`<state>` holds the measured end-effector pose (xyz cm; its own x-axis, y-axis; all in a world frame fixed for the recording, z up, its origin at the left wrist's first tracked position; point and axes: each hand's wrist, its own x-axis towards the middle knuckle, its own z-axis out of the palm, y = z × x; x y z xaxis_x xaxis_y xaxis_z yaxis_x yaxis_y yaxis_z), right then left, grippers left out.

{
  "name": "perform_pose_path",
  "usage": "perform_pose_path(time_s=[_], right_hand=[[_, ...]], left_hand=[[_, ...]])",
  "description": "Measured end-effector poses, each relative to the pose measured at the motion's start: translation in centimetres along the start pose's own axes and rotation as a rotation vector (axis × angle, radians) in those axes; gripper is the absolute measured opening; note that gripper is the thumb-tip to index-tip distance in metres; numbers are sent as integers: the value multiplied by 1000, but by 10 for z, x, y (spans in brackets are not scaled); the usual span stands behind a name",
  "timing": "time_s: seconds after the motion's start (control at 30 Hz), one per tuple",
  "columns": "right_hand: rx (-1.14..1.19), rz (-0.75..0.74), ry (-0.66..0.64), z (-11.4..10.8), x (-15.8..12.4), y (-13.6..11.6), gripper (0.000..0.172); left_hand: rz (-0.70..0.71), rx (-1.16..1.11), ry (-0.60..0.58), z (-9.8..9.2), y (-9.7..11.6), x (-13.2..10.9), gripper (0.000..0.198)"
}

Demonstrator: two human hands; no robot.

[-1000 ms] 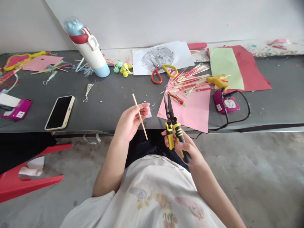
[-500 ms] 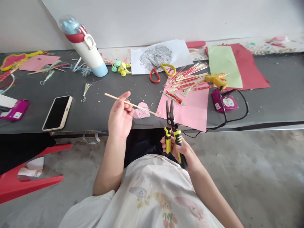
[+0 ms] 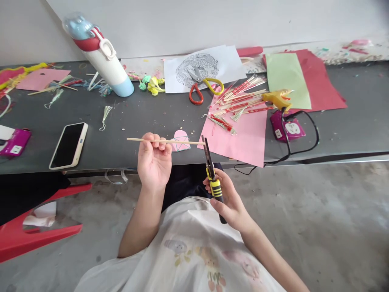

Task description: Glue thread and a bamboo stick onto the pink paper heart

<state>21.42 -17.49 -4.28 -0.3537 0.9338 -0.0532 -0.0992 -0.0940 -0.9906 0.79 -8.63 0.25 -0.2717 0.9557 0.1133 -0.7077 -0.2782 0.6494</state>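
Note:
My left hand (image 3: 154,161) pinches a thin wooden stick (image 3: 182,142) and holds it level over the front edge of the grey table (image 3: 136,117). My right hand (image 3: 228,199) grips the yellow-and-black handles of a pair of snips (image 3: 210,172). The snips point up, and their blade tips meet the stick's right end. A small pink heart-shaped paper piece (image 3: 180,140) lies on the table just behind the stick.
A pink paper sheet (image 3: 243,136) carries a heap of red and bamboo sticks (image 3: 240,101). Around it are a yellow glue gun (image 3: 277,99) with its black cord, red-and-yellow scissors (image 3: 202,87) on a dragon print, a phone (image 3: 68,144), a tilted bottle (image 3: 100,54) and a red stool (image 3: 30,231).
My left hand has turned the stick from slanted to level. My right hand has swung the snips left and closed the blades up to the stick's right end.

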Motion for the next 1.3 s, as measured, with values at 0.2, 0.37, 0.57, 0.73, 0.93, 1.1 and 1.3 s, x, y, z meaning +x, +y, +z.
perform_pose_path(time_s=[0.2,0.37,0.57,0.73,0.93,1.1,1.3], right_hand=[[-74,-13,48,2,-1,-1,65],[-97,-24,60,2,-1,0,66],[-174,-32,99,0,-1,1,67],[-304,-59,128,-5,2,-3,69],[-499,-83,177,-7,2,-7,68],[-582,-95,171,-8,-1,-6,69],[-588,-96,152,-9,-1,-6,70]], left_hand=[[29,83,21,4,-3,-7,17],[24,161,24,3,-3,-10,24],[-86,242,62,-9,-11,-13,22],[-327,604,-195,-11,-5,-25,42],[-96,1131,-654,7,20,-37,25],[222,1208,-430,11,10,-29,8],[-62,1099,-536,10,-4,-25,19]])
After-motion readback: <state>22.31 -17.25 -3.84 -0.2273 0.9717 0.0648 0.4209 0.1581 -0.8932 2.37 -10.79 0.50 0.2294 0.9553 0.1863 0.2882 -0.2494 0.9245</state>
